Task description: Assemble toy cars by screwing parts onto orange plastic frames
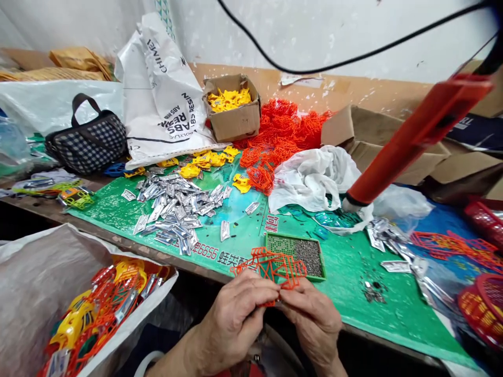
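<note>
An orange plastic lattice frame (281,268) is held up at the table's front edge between my two hands. My left hand (239,309) pinches its near left side, fingers curled. At its near right side my right hand (312,314) grips with thumb and fingers together, and the fingertips of both hands almost meet. Whatever small part may lie between the fingertips is hidden. Just behind the frame sits a green tray (323,262), with small dark metal pieces (308,255) in its right part. Silver parts (176,204) lie piled on the green mat beyond my left hand.
A white sack (23,293) of yellow, orange and silver pieces stands at the lower left. Behind are a cardboard box (234,121) of yellow parts, an orange heap (283,128) and a white plastic bag (314,175). A red upright tool (412,144) hangs on the right; a red basket (483,309) stands below.
</note>
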